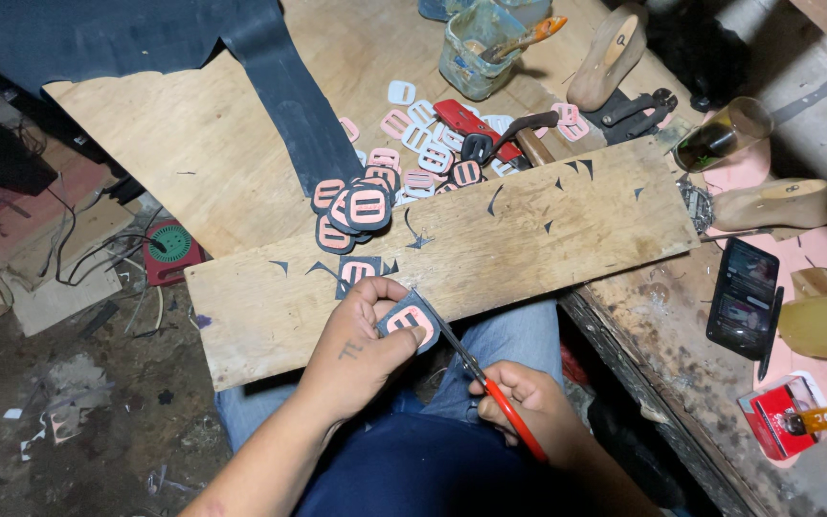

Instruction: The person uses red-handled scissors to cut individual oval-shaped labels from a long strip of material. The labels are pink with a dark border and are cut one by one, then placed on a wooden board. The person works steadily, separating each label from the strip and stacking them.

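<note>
Nearest the body, above the lap, the right hand [519, 394] is closed through the handles of red-handled metal scissors [486, 381], whose blades meet the edge of a small pink buckle-shaped piece backed with dark material [408, 319], pinched between the left hand's [368, 337] thumb and fingers. Just beyond, a long wooden plank [528, 239] carries dark offcuts, one similar piece [357, 271] and a stack of finished pieces [358, 206]. Farther off lie loose pale buckles [423, 129], a dark sheet strip [289, 105] and a glue tub with brush [479, 40].

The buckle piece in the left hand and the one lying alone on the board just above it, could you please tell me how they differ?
The held piece is pinched in the left hand with the scissors, worked by the right hand, at its edge; the lone piece lies flat on the board, untouched. The held piece's black backing looks partly rounded; the lone piece's backing is still square-cornered. Both are pink slotted shapes on black material.
</note>
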The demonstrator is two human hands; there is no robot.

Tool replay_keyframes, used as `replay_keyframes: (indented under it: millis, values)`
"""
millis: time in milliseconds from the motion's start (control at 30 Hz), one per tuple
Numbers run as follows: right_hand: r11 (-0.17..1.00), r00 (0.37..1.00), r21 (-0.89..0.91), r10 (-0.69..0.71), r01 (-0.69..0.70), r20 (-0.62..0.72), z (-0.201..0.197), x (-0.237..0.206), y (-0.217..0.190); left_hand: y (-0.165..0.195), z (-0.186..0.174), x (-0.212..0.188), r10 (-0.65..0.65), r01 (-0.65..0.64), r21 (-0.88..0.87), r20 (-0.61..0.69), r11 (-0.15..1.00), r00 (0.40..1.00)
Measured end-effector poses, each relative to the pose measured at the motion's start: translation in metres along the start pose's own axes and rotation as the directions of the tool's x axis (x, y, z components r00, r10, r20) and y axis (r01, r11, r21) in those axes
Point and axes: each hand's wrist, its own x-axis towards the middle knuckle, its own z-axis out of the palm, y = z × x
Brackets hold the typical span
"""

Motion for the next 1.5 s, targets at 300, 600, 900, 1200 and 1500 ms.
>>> replay_keyframes:
  millis: [300, 600, 900, 1200, 1500]
  values:
    - [0.997, 0.997, 0.021, -0.075, 0.075, -0.010, 0.008, 0.009, 0.015, -0.021, 0.010, -0.002, -0.116, 0.071, -0.409, -0.085, 0.910, 0.990]
    - [0.954, 0.960, 0.152, -0.272, 0.260, 0.065, 0.021, 0.018, 0.006, -0.032, 0.018, -0.005, -0.066, 0.058, -0.294, -0.015, 0.954, 0.998]
    - [0.992, 0.993, 0.073, -0.102, 0.099, 0.050, 0.011, 0.003, -0.006, -0.028, 0.001, 0.001, -0.074, 0.101, -0.244, 0.117, 0.964, 0.990]
    - [0.999, 0.998, 0.024, -0.027, 0.026, 0.056, 0.001, -0.008, -0.014, -0.012, -0.013, 0.008, -0.161, 0.185, -0.087, 0.228, 0.979, 0.960]
    - [0.997, 0.998, -0.045, 0.060, -0.060, -0.003, -0.007, -0.005, -0.005, -0.009, -0.015, 0.006, -0.070, 0.077, -0.040, 0.144, 0.996, 0.987]
